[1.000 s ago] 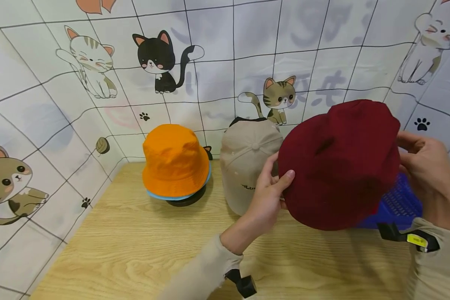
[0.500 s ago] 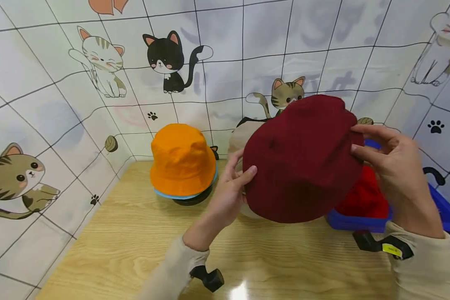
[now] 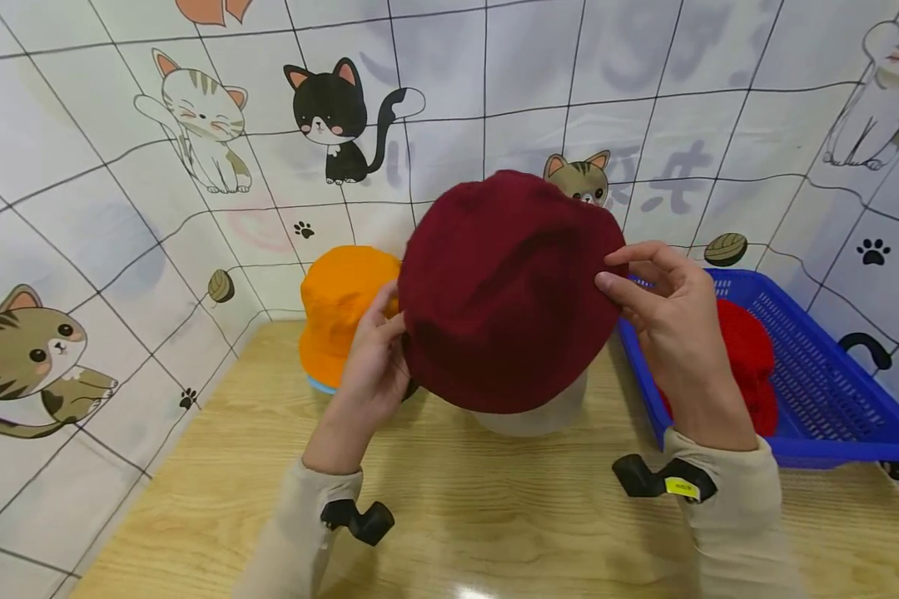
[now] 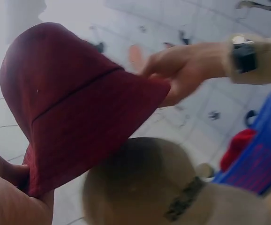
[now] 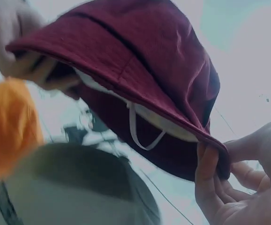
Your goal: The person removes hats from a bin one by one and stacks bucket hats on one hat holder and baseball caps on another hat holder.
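A dark red bucket hat (image 3: 513,291) is held up between both hands, crown upward. My left hand (image 3: 367,366) grips its brim at the left, thumb outside and fingers underneath. The right hand (image 3: 677,341) pinches the brim's opposite side between thumb and fingers. Below the hat stands a beige cap (image 4: 140,183), mostly hidden by it in the head view. In the right wrist view the bucket hat's underside shows a pale lining and a thin white strap (image 5: 138,129), hanging above the cap.
An orange bucket hat (image 3: 345,308), stacked over a light blue one (image 3: 320,385), stands left on the wooden table (image 3: 217,499). To the right is a blue plastic basket (image 3: 831,374) holding a red knitted item (image 3: 749,358). A cat-print wall covering (image 3: 449,100) rises behind.
Both hands have carried the dark red hat leftward, from beside the beige cap to over it. The blue basket and the red item have come into fuller view.
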The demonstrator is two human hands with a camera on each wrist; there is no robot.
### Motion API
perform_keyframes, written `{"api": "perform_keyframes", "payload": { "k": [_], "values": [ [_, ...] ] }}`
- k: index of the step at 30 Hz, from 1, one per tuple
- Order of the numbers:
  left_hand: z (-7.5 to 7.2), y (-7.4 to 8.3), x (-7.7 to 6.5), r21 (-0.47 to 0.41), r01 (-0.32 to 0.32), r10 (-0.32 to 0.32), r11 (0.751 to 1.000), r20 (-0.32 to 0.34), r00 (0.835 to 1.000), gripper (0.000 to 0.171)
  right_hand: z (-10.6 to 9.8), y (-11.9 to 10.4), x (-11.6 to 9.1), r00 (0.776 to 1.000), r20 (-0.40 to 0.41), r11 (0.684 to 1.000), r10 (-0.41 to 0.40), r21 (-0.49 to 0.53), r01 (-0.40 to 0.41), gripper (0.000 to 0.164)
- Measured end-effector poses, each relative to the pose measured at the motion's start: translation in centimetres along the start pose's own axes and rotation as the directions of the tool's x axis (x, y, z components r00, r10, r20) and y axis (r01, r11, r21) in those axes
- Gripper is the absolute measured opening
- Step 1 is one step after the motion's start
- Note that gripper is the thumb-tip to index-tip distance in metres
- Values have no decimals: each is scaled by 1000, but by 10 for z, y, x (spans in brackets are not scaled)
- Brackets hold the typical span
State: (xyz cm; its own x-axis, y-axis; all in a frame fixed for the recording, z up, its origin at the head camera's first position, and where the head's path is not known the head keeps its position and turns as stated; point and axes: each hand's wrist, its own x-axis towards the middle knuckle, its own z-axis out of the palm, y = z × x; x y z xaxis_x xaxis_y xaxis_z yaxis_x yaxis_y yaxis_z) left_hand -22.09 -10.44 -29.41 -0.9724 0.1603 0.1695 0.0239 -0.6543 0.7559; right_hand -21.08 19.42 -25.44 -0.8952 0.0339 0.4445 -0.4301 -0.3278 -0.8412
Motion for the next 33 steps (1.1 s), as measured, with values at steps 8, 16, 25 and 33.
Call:
{"api": "perform_keyframes", "payload": {
  "k": [8, 16, 25, 33],
  "values": [
    [-27, 37, 5, -85, -174, 162, 981, -132, 978, 15, 64, 21, 3, 996, 85, 999, 8, 50, -12, 30],
    [-57, 58, 9, 15, -226, 225, 974, -167, 960, 32, 112, 51, 1, 988, 144, 959, 57, 266, -94, 40],
    [-92, 70, 20, -3, -247, 232, 969, -327, 916, 37, 148, 89, -1, 979, 183, 954, 93, 264, -140, 50],
    [-113, 70, 22, -38, -234, 194, 971, -441, 876, 35, 155, 120, 3, 957, 154, 934, 247, 225, -277, 44]
  ]
}}
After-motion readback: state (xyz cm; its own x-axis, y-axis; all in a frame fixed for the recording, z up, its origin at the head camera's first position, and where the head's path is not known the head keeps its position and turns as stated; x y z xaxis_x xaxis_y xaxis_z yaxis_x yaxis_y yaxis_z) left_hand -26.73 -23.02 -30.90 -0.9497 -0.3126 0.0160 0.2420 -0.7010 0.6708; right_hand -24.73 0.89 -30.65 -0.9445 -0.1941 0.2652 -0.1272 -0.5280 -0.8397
